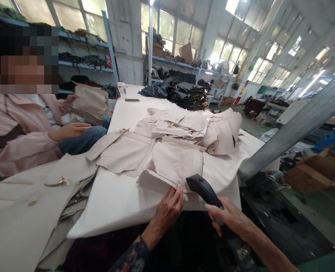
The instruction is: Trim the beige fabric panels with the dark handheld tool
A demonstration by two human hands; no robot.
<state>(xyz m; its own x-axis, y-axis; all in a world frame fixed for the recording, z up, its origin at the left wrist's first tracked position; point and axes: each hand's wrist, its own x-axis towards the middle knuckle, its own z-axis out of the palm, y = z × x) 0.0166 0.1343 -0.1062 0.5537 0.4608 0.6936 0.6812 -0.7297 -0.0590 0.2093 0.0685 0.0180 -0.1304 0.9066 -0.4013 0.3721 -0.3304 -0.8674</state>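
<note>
The left hand (170,206) is pinching the near edge of a pale cloth piece (177,160) that is lying on the white table (113,204). The right hand (226,215) is closing around the handle of a black tool (205,189), and the tool's wide head is pointing at the cloth, close to the left hand. More pale pieces (181,124) are sitting in a messy pile just behind. A person in pink (23,132) is holding another pale piece (89,102).

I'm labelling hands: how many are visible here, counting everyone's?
4. Your left hand pinches the edge of the beige piece; your right hand grips the black tool. At the left, a co-worker holds a beige panel with the upper hand; the lower hand is by the blue-clad leg.
</note>
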